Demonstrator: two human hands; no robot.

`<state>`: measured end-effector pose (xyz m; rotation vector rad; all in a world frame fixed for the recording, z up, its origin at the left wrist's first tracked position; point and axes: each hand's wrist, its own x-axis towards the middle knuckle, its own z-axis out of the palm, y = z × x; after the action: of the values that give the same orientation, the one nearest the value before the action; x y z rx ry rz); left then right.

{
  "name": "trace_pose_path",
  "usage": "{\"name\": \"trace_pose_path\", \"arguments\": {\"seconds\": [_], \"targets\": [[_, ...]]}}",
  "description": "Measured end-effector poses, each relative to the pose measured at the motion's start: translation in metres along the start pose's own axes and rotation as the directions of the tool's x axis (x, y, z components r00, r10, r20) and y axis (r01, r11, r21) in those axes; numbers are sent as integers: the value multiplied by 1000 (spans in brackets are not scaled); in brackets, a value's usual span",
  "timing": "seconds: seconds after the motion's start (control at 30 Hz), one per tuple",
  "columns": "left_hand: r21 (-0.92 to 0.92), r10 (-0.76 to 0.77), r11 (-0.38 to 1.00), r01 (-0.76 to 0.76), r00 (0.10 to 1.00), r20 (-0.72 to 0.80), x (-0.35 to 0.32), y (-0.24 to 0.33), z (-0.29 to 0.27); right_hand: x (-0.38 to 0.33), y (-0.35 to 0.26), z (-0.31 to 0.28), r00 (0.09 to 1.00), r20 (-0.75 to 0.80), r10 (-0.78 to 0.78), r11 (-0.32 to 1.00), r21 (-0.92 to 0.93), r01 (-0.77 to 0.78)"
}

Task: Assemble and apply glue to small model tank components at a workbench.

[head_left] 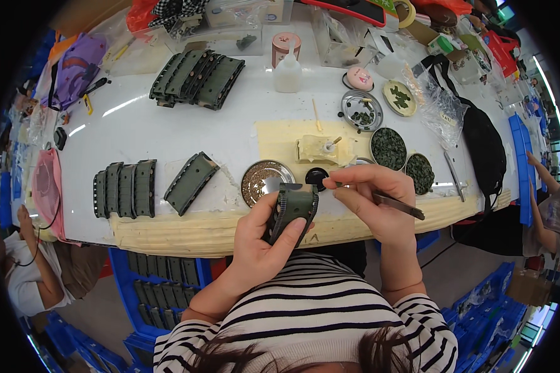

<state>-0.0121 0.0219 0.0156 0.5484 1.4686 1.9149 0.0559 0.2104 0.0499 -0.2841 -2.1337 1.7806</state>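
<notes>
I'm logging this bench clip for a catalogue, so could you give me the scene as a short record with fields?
left hand: left hand grips a dark green ribbed plastic part, held upright
right hand: right hand pinches slim metal tweezers with the tip at the part's top edge
bench: white worktable
near the hands: round metal dish of small brown bits
left of the dish: row of matching green parts
far side: white squeeze bottle
</notes>
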Motion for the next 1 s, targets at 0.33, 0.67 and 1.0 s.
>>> {"name": "trace_pose_path", "arguments": {"seconds": [0.33,0.67,1.0], "targets": [[258,86,962,-94,995,43,-1,-6,-6,3,3,8,962,-7,-274,953,-135,270],[400,248,886,-236,969,22,1,-10,-6,-1,5,11,988,-33,-152,985,-87,149],[475,277,841,-259,960,34,1,-1,-2,-4,5,18,995,11,98,985,140,-98]]}}
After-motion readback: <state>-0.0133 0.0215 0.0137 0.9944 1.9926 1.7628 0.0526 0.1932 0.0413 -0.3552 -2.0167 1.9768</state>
